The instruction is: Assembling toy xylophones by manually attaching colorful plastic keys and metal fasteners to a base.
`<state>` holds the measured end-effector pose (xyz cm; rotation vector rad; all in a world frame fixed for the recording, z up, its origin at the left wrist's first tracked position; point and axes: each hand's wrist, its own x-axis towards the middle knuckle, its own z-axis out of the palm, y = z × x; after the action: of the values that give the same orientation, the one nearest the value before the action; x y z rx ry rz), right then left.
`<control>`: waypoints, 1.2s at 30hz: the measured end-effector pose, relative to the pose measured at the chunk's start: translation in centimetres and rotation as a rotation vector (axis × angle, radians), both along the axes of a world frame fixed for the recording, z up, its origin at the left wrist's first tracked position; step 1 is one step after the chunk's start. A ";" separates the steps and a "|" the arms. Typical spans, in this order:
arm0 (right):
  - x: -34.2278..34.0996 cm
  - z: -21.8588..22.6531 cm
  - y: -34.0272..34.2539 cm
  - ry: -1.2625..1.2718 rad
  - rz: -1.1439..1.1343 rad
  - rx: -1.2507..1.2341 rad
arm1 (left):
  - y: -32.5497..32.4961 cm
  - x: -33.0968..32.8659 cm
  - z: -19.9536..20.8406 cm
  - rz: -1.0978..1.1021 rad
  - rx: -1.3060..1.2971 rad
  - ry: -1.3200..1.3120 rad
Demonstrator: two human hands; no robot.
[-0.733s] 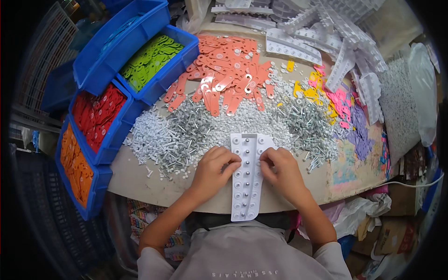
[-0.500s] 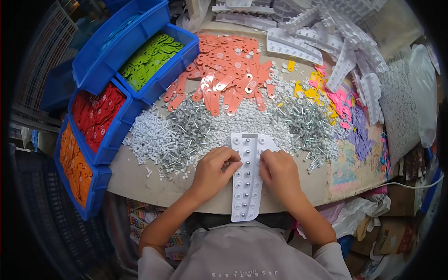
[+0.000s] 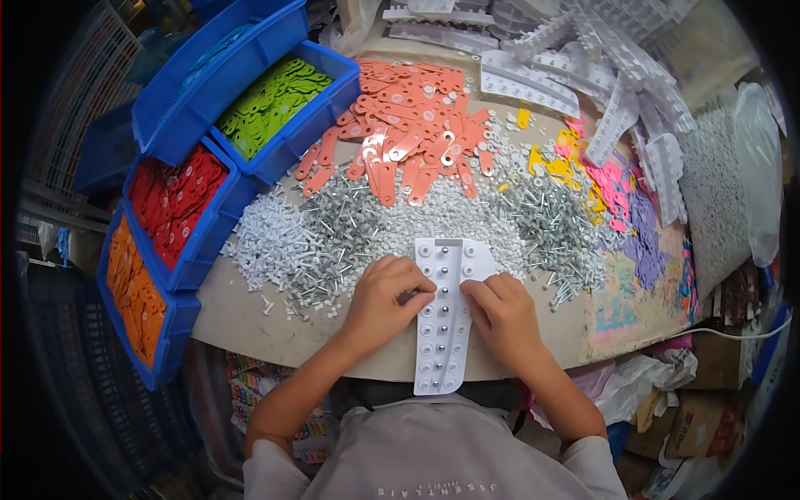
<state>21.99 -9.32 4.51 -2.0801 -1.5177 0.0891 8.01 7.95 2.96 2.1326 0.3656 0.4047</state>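
Note:
A long white plastic tray [image 3: 444, 337] lies at the table's front edge, one end toward me. Round posts line both its sides, and a row of shiny metal heads runs down its middle channel. At its left edge rests my left hand [image 3: 390, 298], thumb and forefinger curled together; what they hold, if anything, is hidden. My right hand [image 3: 502, 312] is closed in a pinch over the right row of posts, and its fingertips hide whatever is between them. Just beyond the tray spreads a heap of small white washers [image 3: 442, 218].
White plastic pins [image 3: 271, 242] and metal screws [image 3: 340, 221] lie left; more screws [image 3: 554, 237] lie right. Salmon-coloured plastic tabs [image 3: 421, 125] are piled behind. Blue bins [image 3: 242, 175] of coloured tabs stand left. Clear plastic trays [image 3: 612, 117] stack far right, beside a bag of small pieces [image 3: 718, 179].
My right hand has shifted slightly left and down, its fingertips now closer to the tray's posts. My left hand stays by the tray's left edge. The whole view has shifted a little.

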 end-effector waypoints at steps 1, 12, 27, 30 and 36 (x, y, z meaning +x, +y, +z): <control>0.0 0.0 -0.1 -0.001 0.000 0.002 | 0.1 0.0 0.1 0.000 0.002 -0.001; 0.3 -0.2 -1.9 -0.124 0.082 -0.031 | 3.0 0.4 0.9 -0.189 -0.079 -0.015; 0.0 -0.8 -2.1 -0.041 0.056 -0.028 | 1.0 0.0 0.2 -0.098 0.110 -0.011; 0.0 -1.0 -2.2 -0.037 0.053 -0.029 | 2.9 1.6 1.0 -0.012 0.108 -0.069; -0.4 -1.0 -1.9 0.053 -0.037 0.110 | 8.2 8.7 0.8 0.125 0.587 -0.133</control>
<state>21.59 -11.26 3.51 -2.0024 -1.4203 0.0458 16.66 16.15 3.73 2.6374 0.3314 0.7996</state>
